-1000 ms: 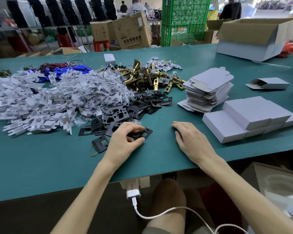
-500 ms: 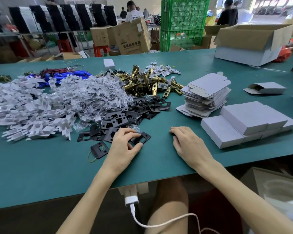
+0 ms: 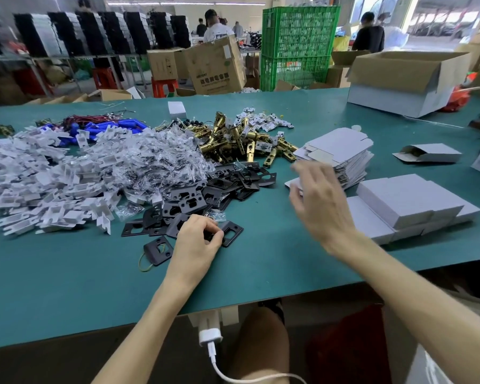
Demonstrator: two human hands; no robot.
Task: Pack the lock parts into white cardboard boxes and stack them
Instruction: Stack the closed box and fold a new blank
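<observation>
Head view, left to right, all on a teal matte table (image 3: pixel 67 286).
1. White pieces (image 3: pixel 39 187): plastic, angular, notched, in a wide loose heap. The frame edge cuts off its left side.
2. Blue parts (image 3: pixel 117 127): glossy, slim, behind the heap and partly hidden by it; kind unclear.
3. Bags (image 3: pixel 150 162): clear crinkled film; the small dark contents are too small to tell.
4. Black plates (image 3: pixel 190 202): flat matte metal, rectangular with cut-outs and screw holes, overlapping at the near edge of the bags.
5. Left hand (image 3: pixel 197 245): fingers curled, thumb and fingertips pinching one plate (image 3: pixel 236 234) that lies on the table at the pile's near right. The hand covers the plate's left part.
6. Latches (image 3: pixel 233 139): shiny brass cylinders, jumbled, behind the black plates.
7. Right hand (image 3: pixel 319 200): above the table, blurred, fingers loosely spread, nothing in it.
8. Blanks (image 3: pixel 341 151): flat white card, stacked; the right hand hides the near corner.
9. Boxes (image 3: pixel 408 203): closed white card, smooth, stacked in two layers at the near right.
10. Open box (image 3: pixel 430 153): white, lying flat, flap out, contents unclear.
11. Carton (image 3: pixel 399 81): large, brown flaps, white walls, far right.
</observation>
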